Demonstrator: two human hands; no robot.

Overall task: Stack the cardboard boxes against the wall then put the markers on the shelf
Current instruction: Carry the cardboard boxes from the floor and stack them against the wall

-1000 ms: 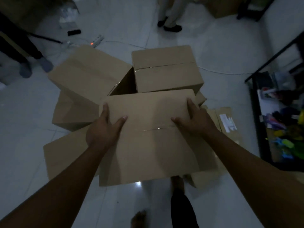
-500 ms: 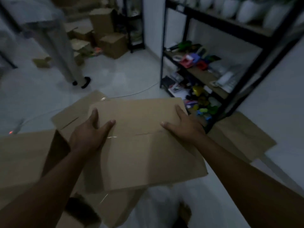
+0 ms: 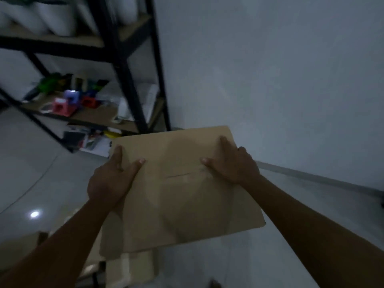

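Dimly lit, the pale wall [image 3: 280, 80] fills the upper right of the head view, meeting the light tiled floor [image 3: 31, 173] along a baseboard line at the right. At the upper left stands a black metal shelf [image 3: 133, 80] with wooden boards; blurred white containers [image 3: 52, 19] sit on its upper board, and a jumble of small coloured items [image 3: 70, 100], pink, purple, red and green, lies on the middle one. Whether any of these are markers cannot be told through the blur.

Held up in the middle of the view is the cardboard box [image 3: 182, 194], its broad tan top face turned towards the camera, with a short dark seam line near the centre. Its far edge lies close to the foot of the shelf and near the wall. The left hand [image 3: 110, 179] grips the box at its left edge: the thumb and forefinger lie flat on the top face, while the remaining fingers wrap over the side out of sight. The right hand [image 3: 232, 163] holds the opposite side near the far right corner, thumb pointing inward on the top face and fingers [image 3: 226, 142] spread along the surface towards the corner. The box thus sits between the two hands, clamped from either side.

Lower down, beneath the held box, more cardboard [image 3: 128, 267] shows on the floor.
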